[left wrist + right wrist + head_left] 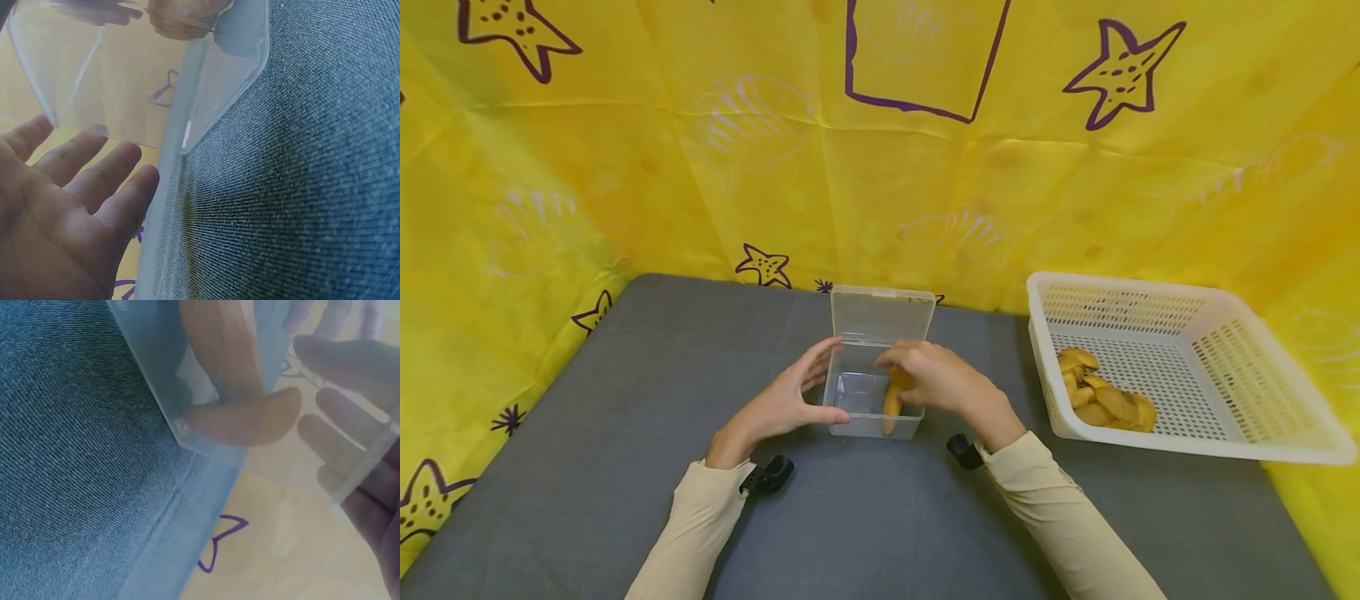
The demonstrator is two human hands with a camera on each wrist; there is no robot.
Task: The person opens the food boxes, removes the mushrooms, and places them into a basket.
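Observation:
A clear plastic box (863,427) stands on the table with its hinged lid (883,317) raised at the back. Inside, along its right wall, lie orange-brown food slices (892,407); the right wrist view shows one crescent-shaped slice (250,419) through the wall. My right hand (936,379) reaches over the right wall, loosely bent fingers just above the slices with nothing pinched between them. Around the left side is my left hand (786,400), its thumb at the front corner and its fingers spread near the back. The left wrist view shows that hand's straight fingers (119,206) beside the wall.
On the right stands a white slotted plastic basket (1232,358) holding several similar slices (1112,404) in its left part. The grey cloth-covered table (647,417) meets a yellow patterned curtain (880,183) at the back and sides. A black camera sits on each wrist.

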